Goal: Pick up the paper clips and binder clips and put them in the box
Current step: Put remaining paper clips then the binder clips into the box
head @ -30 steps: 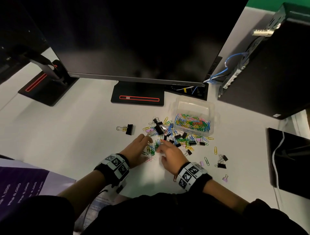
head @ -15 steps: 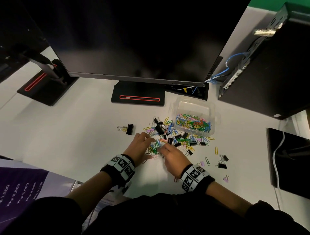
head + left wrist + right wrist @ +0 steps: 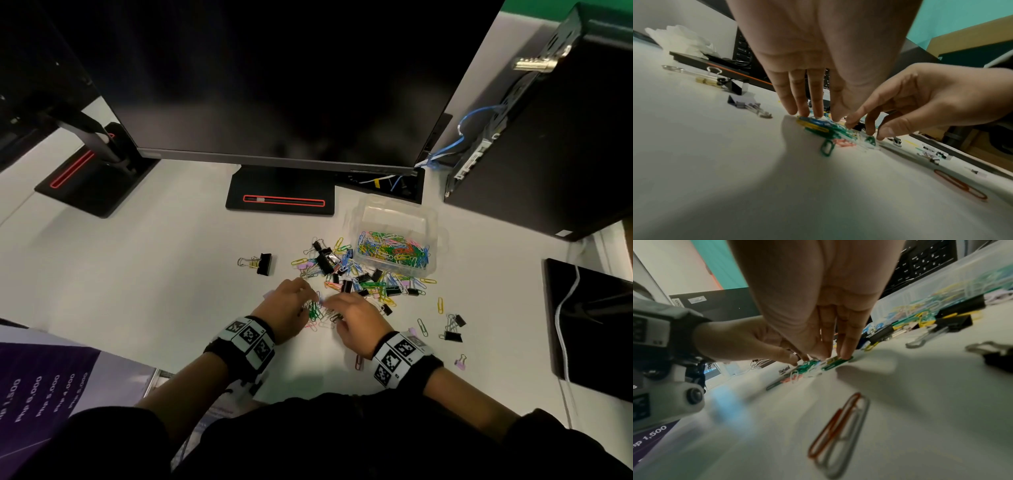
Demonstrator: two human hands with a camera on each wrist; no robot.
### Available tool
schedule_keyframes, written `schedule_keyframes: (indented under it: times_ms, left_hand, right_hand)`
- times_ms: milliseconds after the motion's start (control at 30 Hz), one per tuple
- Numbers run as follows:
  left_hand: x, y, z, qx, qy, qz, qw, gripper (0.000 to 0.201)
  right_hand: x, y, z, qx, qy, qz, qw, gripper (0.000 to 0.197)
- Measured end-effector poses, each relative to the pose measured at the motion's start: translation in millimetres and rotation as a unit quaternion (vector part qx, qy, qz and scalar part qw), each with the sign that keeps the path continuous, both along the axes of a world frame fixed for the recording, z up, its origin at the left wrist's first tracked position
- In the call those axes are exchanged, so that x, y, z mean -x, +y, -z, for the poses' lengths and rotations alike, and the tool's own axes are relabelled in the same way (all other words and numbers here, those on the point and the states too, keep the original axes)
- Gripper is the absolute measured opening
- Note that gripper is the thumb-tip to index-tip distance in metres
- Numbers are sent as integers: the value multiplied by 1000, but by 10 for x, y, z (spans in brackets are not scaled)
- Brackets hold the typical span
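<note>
A clear plastic box [image 3: 430, 219] holding several coloured paper clips stands right of centre; it also shows in the right wrist view [image 3: 941, 282]. Loose paper clips and black binder clips [image 3: 359, 277] lie scattered in front of it. My left hand [image 3: 291, 303] and right hand [image 3: 346, 308] meet over a small heap of clips [image 3: 318, 313] on the near side of the scatter. Left fingertips [image 3: 803, 112] press straight down on the heap [image 3: 818, 127]. Right fingertips [image 3: 845, 353] rest on its other side [image 3: 813, 366]. Neither hand has lifted a clip.
A lone black binder clip [image 3: 263, 263] lies to the left, more binder clips [image 3: 452, 330] to the right, and a red paper clip [image 3: 358, 362] by my right wrist. A monitor [image 3: 274, 78] on its stand [image 3: 281, 192] rises behind. A computer case [image 3: 548, 137] stands at right.
Both hands have drawn back toward me and closer together, dragging a small heap of paper clips out of the scatter.
</note>
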State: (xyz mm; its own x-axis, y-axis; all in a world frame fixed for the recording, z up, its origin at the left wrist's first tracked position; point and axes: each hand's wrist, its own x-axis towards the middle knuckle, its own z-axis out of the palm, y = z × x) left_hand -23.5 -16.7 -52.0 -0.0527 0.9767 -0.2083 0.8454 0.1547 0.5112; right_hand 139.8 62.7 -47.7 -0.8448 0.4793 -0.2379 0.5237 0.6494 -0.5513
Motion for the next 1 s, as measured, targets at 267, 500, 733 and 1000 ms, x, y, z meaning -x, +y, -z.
schedule_keyframes:
  times_ms: [267,500,733,1000]
  left_hand:
    - [116,-66,-19,86,28,24,996,90]
    - [252,-85,-51,108,58,22,992,89]
    - [132,33,-44,107,17,-52,993,51]
    - [87,61,-22,108,9,-42,993,24]
  right_hand:
    - [77,-40,-9,2,-48,-58,997,62]
    - [132,5,-33,50,-87,52,994,89]
    - [362,-65,24,82,-52,64,993,72]
    - [398,-47,35,45,-36,104,993,16]
